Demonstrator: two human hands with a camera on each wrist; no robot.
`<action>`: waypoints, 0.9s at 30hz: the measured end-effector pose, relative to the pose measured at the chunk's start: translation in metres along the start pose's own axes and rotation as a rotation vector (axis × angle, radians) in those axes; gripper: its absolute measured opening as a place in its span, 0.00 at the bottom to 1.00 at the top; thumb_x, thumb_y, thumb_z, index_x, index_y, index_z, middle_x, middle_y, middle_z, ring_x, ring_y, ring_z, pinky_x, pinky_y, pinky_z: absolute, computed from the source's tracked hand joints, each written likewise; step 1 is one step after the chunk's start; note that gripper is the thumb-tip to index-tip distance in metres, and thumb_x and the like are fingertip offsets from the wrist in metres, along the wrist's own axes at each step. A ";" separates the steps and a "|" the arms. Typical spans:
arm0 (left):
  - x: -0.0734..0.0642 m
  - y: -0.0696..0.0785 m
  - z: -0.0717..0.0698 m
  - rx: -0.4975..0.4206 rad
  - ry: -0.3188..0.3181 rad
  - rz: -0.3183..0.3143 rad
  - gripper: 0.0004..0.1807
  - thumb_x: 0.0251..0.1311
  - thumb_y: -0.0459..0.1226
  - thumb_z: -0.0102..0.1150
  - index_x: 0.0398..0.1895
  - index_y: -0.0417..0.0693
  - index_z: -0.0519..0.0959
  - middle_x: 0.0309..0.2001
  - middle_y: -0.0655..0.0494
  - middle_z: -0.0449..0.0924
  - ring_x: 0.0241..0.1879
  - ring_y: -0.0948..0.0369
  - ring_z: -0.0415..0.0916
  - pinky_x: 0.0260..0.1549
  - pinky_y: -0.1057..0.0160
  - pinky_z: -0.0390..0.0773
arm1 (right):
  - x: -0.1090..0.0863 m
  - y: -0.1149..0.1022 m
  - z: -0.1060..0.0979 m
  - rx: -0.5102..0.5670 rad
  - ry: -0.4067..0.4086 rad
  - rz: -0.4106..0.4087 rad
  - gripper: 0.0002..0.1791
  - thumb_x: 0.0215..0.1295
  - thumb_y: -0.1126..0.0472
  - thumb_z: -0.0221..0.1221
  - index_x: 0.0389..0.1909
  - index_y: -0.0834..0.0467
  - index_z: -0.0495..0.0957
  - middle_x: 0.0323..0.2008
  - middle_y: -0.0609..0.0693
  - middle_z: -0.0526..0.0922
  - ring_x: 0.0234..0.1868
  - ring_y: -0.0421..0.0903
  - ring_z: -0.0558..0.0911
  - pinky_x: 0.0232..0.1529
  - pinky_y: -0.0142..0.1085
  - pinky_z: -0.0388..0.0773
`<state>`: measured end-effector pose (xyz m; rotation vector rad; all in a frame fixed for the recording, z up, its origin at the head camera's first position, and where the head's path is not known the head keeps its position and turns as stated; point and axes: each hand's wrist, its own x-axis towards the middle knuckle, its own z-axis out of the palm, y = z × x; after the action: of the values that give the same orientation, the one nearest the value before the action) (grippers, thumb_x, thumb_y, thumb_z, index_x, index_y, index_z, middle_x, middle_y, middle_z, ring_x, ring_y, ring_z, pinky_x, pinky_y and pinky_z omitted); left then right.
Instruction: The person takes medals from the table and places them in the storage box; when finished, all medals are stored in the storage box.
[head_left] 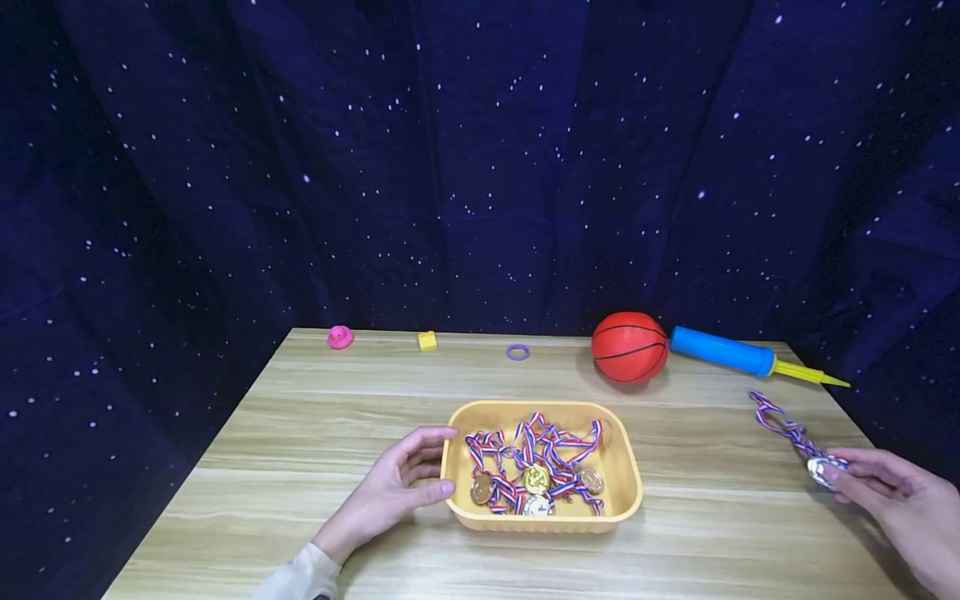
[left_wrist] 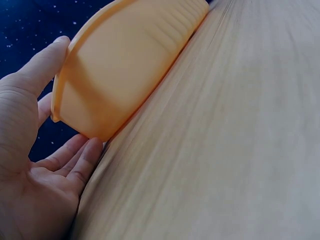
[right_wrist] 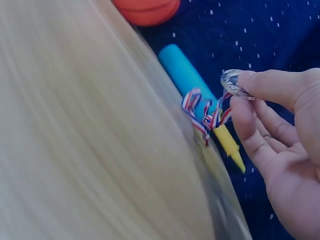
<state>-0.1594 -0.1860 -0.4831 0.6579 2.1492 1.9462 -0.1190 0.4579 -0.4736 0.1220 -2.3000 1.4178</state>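
My right hand (head_left: 892,496) pinches a silver medal (head_left: 826,472) between thumb and fingers at the right side of the table. Its red, white and blue ribbon (right_wrist: 200,112) hangs loosely in the right wrist view. At the left end of a yellow plastic basket (head_left: 543,523), my left hand (head_left: 393,479) holds the side, thumb at the rim. In the left wrist view the other fingers (left_wrist: 87,160) meet the basket's lower edge. Inside lie several medals with striped ribbons: a gold one (head_left: 536,478), a silver one (head_left: 537,505) and bronze-coloured ones (head_left: 482,489).
Along the wooden table's (head_left: 300,425) back edge sit a pink rubber duck (head_left: 341,337), a yellow toy brick (head_left: 427,340), a purple ring (head_left: 517,352), a red basketball (head_left: 630,347) and a blue-and-yellow hand pump (head_left: 723,350). A dark starry curtain (head_left: 450,167) hangs behind.
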 end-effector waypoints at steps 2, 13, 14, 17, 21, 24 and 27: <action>0.000 0.000 0.000 -0.001 -0.002 0.004 0.39 0.67 0.30 0.76 0.80 0.46 0.72 0.77 0.39 0.73 0.72 0.38 0.74 0.70 0.59 0.82 | 0.002 -0.009 0.003 0.024 0.006 0.009 0.16 0.72 0.79 0.67 0.55 0.64 0.89 0.36 0.37 0.92 0.32 0.34 0.90 0.34 0.23 0.86; 0.001 -0.002 -0.001 -0.003 -0.007 0.014 0.39 0.67 0.30 0.76 0.80 0.45 0.72 0.77 0.38 0.73 0.72 0.37 0.74 0.70 0.59 0.82 | 0.014 -0.051 0.022 0.387 0.046 -0.078 0.16 0.68 0.88 0.62 0.54 0.77 0.84 0.40 0.47 0.95 0.38 0.36 0.92 0.38 0.26 0.89; 0.001 -0.002 -0.001 -0.003 -0.007 0.015 0.39 0.67 0.30 0.76 0.80 0.45 0.71 0.77 0.38 0.73 0.72 0.37 0.74 0.69 0.59 0.82 | 0.015 -0.056 0.023 0.393 0.052 -0.080 0.16 0.68 0.88 0.62 0.54 0.78 0.84 0.41 0.47 0.95 0.39 0.35 0.92 0.39 0.26 0.89; 0.001 -0.002 -0.001 -0.001 -0.007 0.017 0.40 0.68 0.30 0.76 0.81 0.42 0.70 0.76 0.38 0.73 0.72 0.37 0.74 0.69 0.59 0.82 | 0.019 -0.071 0.027 0.364 0.067 -0.080 0.16 0.67 0.87 0.64 0.54 0.78 0.83 0.41 0.46 0.95 0.40 0.35 0.92 0.41 0.26 0.89; 0.001 -0.002 -0.001 0.001 -0.005 0.014 0.40 0.68 0.30 0.76 0.81 0.41 0.70 0.76 0.39 0.74 0.72 0.37 0.74 0.70 0.59 0.82 | 0.027 -0.089 0.030 0.305 0.082 -0.078 0.16 0.67 0.84 0.67 0.55 0.78 0.83 0.40 0.46 0.95 0.38 0.36 0.92 0.40 0.25 0.89; 0.001 -0.002 -0.001 0.000 -0.005 0.011 0.40 0.67 0.30 0.76 0.81 0.42 0.70 0.76 0.39 0.74 0.72 0.38 0.74 0.70 0.59 0.82 | 0.034 -0.101 0.032 0.290 0.080 -0.088 0.17 0.67 0.83 0.68 0.56 0.78 0.83 0.38 0.47 0.95 0.36 0.37 0.92 0.40 0.26 0.89; 0.001 -0.002 -0.001 -0.002 -0.005 0.012 0.40 0.67 0.30 0.76 0.81 0.42 0.70 0.76 0.38 0.74 0.72 0.37 0.74 0.69 0.59 0.82 | 0.043 -0.113 0.035 0.220 0.085 -0.108 0.18 0.67 0.82 0.69 0.57 0.76 0.84 0.36 0.46 0.94 0.35 0.36 0.92 0.39 0.24 0.88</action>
<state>-0.1612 -0.1866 -0.4850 0.6761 2.1447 1.9505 -0.1351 0.3805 -0.3753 0.2429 -2.0334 1.5838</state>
